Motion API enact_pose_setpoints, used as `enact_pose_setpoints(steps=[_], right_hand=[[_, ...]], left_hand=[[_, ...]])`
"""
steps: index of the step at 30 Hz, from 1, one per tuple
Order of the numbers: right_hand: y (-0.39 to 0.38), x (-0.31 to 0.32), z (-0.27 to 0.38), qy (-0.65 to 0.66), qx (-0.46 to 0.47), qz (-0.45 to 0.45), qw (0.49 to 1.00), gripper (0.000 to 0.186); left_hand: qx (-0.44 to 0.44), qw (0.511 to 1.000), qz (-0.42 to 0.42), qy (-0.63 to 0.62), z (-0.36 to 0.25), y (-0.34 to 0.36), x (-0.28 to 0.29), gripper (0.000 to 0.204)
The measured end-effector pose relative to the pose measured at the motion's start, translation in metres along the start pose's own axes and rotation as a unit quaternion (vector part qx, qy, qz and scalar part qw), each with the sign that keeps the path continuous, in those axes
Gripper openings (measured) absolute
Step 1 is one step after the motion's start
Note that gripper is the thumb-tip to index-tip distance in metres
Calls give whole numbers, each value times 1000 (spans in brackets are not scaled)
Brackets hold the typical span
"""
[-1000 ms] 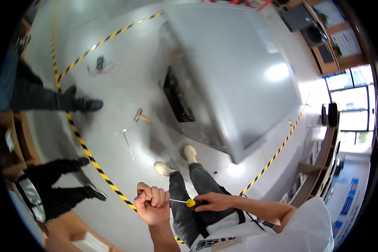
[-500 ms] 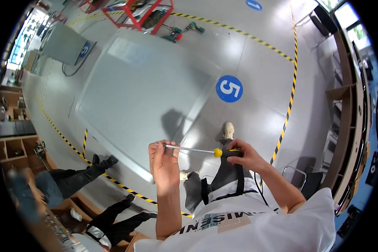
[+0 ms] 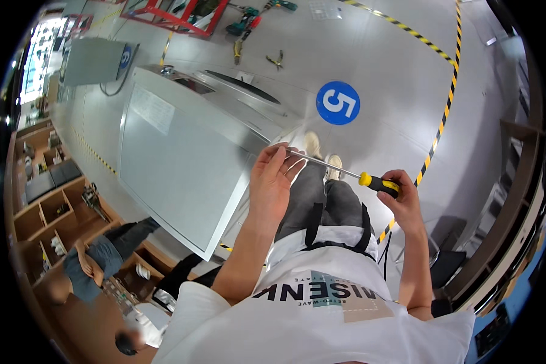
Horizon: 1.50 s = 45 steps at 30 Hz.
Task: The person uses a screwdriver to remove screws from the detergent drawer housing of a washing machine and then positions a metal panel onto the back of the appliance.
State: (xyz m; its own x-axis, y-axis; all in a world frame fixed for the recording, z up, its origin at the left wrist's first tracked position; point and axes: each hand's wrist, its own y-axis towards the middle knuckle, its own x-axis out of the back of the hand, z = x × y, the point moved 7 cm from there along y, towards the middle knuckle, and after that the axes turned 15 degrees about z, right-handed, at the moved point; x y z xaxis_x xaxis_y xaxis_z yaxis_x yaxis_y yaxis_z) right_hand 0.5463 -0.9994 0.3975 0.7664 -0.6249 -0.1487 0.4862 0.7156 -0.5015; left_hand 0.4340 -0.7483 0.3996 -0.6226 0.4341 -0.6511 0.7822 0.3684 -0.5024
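A long screwdriver (image 3: 379,184) with a yellow and black handle spans the gap between my hands. My right hand (image 3: 404,203) is closed around the handle. At the other end, my left hand (image 3: 272,185) pinches the tip of the metal shaft between thumb and fingers; whether a small part is also held there is hidden. Just beyond my left hand stands a large grey-white boxy appliance (image 3: 182,155), its flat panel facing up and a dark curved part on its far side.
Pliers (image 3: 278,59), another yellow-handled tool (image 3: 238,53) and a green power drill (image 3: 244,23) lie on the floor near a red cart (image 3: 182,17). A blue round floor marker (image 3: 338,103) is ahead. Wooden shelving (image 3: 60,209) and a person (image 3: 100,264) are at left.
My view has turned and moved, so the appliance's far side and the floor tools now show. The screwdriver tilts more down to the right. Both hands keep their hold.
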Motion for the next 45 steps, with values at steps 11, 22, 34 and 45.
enact_pose_setpoints(steps=[11,22,34,45], right_hand=[[122,-6,134,-116,72,64,989,33],[324,30,199,14,-3,98,995,26],[594,87,248,28,-128,151,980,23],[691,35,280,-80,-196,318,924,26]], left_hand=[[-118,992,12,-43,-113,74,-9,10],[-189,962,-75,-180,-250,257,55,17],[-315,907,-211,-185,-557,552,183,27],[20,938,-318,137,-203,472,135,36]])
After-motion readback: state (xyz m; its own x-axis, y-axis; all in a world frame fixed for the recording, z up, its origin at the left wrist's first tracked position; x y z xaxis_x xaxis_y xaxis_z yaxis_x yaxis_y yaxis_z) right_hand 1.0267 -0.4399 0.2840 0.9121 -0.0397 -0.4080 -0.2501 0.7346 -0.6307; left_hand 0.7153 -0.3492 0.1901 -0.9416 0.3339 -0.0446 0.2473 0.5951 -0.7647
